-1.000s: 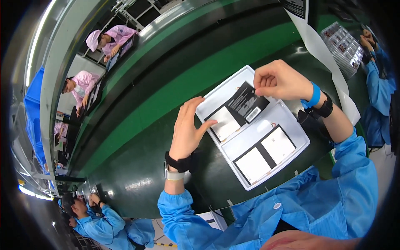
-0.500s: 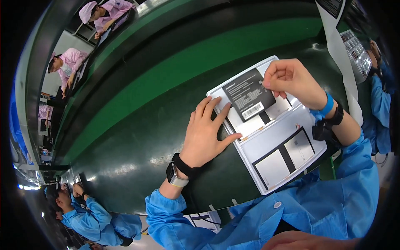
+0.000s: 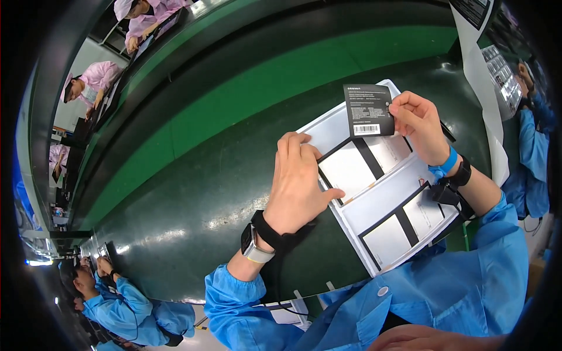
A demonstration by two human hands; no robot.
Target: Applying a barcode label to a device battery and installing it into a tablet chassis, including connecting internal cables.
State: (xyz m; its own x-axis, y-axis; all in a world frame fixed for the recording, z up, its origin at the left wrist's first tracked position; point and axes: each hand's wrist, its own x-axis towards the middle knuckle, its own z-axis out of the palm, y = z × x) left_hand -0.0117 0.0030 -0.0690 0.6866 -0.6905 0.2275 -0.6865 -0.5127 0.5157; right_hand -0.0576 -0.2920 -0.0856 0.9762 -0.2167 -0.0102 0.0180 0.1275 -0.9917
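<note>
A black rectangular label with pale print and a barcode is pinched at its right edge between the thumb and fingers of my right hand. It stands above the far compartment of a white plastic tray. My left hand lies along the tray's left rim, thumb stretched out and fingers bent, with nothing visible in it. In the far compartment sits a flat silver-white pack with black bands. A similar pack lies in the near compartment, where a small red wire shows.
The dark green worktable stretches to the left. A white paper strip hangs at right, near a clear compartment tray. Co-workers in blue and pink sit nearby. A white tray shows below the table edge.
My right hand has moved slightly right and lower, turning the label more upright and uncovering the far pack. My left hand has shifted a little right along the rim, its fingers more bent.
</note>
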